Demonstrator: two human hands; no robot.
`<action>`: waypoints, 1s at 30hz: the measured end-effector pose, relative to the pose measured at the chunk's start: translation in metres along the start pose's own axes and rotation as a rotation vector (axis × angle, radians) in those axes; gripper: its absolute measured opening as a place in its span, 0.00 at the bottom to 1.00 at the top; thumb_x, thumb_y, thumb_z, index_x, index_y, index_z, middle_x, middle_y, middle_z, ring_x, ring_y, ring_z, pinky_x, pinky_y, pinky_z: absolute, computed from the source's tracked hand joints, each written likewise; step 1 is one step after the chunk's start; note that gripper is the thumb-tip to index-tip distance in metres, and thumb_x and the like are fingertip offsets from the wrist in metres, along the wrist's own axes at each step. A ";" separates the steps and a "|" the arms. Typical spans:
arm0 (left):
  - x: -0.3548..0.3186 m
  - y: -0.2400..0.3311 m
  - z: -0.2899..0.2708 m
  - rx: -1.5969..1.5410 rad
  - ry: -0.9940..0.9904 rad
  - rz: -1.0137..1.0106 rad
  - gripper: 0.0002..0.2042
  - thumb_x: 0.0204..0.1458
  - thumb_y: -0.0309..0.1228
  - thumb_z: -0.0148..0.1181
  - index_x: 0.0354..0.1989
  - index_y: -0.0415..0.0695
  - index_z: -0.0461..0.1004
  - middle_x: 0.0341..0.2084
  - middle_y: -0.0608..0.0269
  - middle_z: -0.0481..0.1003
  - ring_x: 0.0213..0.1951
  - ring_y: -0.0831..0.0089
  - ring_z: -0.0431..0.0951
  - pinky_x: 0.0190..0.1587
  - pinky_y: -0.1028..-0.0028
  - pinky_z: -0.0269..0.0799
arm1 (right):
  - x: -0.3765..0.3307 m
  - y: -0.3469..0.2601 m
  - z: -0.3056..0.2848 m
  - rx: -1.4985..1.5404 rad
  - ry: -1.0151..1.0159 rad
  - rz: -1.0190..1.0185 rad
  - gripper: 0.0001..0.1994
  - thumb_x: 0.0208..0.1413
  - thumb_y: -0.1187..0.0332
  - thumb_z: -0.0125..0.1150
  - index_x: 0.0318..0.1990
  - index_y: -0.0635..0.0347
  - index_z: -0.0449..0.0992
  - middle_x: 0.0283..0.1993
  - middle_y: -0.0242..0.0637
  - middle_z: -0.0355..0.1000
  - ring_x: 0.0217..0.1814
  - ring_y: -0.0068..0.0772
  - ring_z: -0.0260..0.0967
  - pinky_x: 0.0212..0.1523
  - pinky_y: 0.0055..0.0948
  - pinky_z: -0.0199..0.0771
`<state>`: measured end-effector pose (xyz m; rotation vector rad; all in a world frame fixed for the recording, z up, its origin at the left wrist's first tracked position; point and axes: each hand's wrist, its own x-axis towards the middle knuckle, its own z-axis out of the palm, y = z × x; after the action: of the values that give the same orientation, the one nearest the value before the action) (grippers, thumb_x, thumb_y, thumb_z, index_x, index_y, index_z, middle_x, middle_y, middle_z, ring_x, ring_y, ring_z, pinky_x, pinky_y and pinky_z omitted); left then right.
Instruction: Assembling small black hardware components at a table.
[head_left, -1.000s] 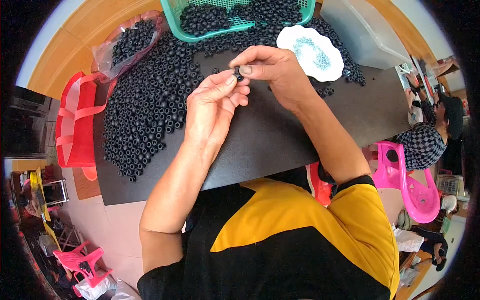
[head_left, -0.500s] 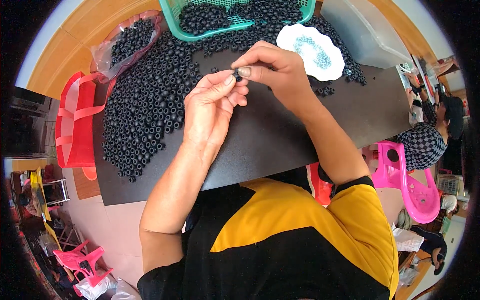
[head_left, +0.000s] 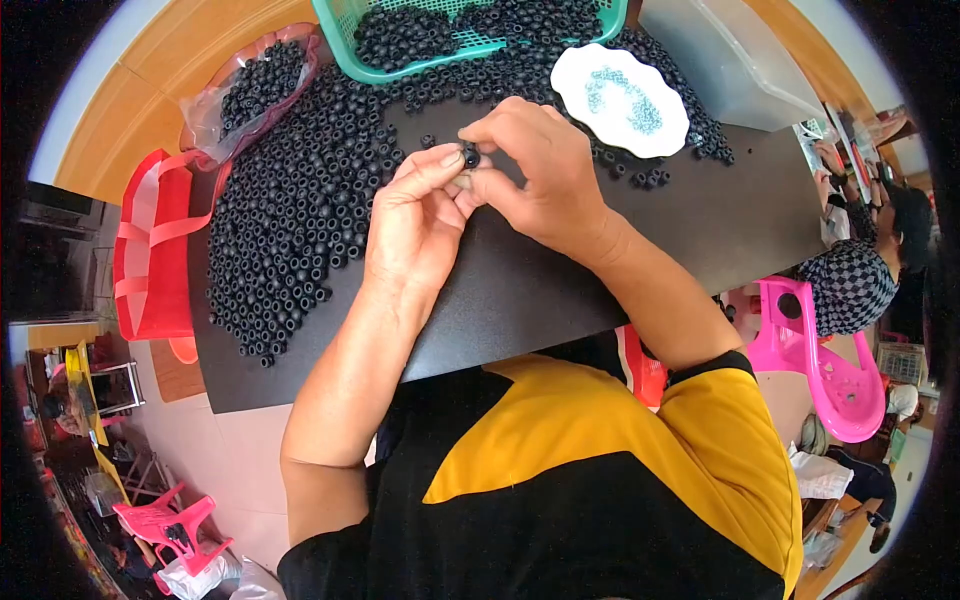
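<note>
My left hand (head_left: 412, 225) is closed, pinching one small black ring-shaped part (head_left: 471, 158) between thumb and fingertips above the dark table (head_left: 540, 280). Close on the other side of this part is my right hand (head_left: 555, 180). Its thumb and forefinger are bent and spread apart, the forefinger above the part and the thumb below it, near the left fingers. A wide heap of similar hollow black parts (head_left: 290, 220) covers the table's left side and runs along the back. Beyond my right hand lies a white scalloped plate (head_left: 665, 100) bearing tiny pale-blue pieces.
A green basket (head_left: 350, 55) of black parts stands at the back, beside a clear plastic bin (head_left: 735, 60). At the left are a bag of parts (head_left: 265, 85) and a red bag (head_left: 160, 250). A pink chair (head_left: 840, 390) and another person (head_left: 850, 285) are at the right.
My right forefinger has lifted off the black part and the thumb has slid below it, so the part's round hole now shows. My left hand keeps its pinch.
</note>
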<state>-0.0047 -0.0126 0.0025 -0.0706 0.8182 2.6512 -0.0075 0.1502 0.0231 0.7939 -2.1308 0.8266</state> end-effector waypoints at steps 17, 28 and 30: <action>0.002 0.005 0.004 0.059 -0.172 -0.127 0.07 0.56 0.25 0.58 0.39 0.34 0.76 0.38 0.54 0.78 0.40 0.66 0.78 0.49 0.65 0.72 | 0.006 -0.005 -0.013 -0.139 0.088 -0.102 0.13 0.36 0.74 0.65 0.35 0.59 0.75 0.30 0.35 0.70 0.30 0.38 0.69 0.31 0.33 0.65; -0.002 -0.003 0.005 0.024 -0.112 -0.102 0.06 0.57 0.25 0.58 0.38 0.34 0.75 0.35 0.57 0.77 0.39 0.65 0.78 0.48 0.62 0.73 | 0.001 -0.003 -0.009 -0.178 0.126 -0.200 0.11 0.35 0.73 0.63 0.31 0.61 0.72 0.30 0.39 0.67 0.30 0.40 0.67 0.30 0.35 0.66; -0.003 -0.003 0.008 0.003 -0.133 -0.115 0.06 0.58 0.25 0.57 0.37 0.34 0.75 0.35 0.56 0.78 0.39 0.65 0.78 0.48 0.62 0.73 | 0.000 -0.003 -0.010 -0.169 0.119 -0.216 0.10 0.36 0.72 0.63 0.29 0.60 0.71 0.29 0.39 0.66 0.29 0.41 0.67 0.28 0.35 0.66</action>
<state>-0.0003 -0.0073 0.0083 0.0569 0.7511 2.5163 -0.0017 0.1560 0.0295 0.8456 -1.9401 0.5591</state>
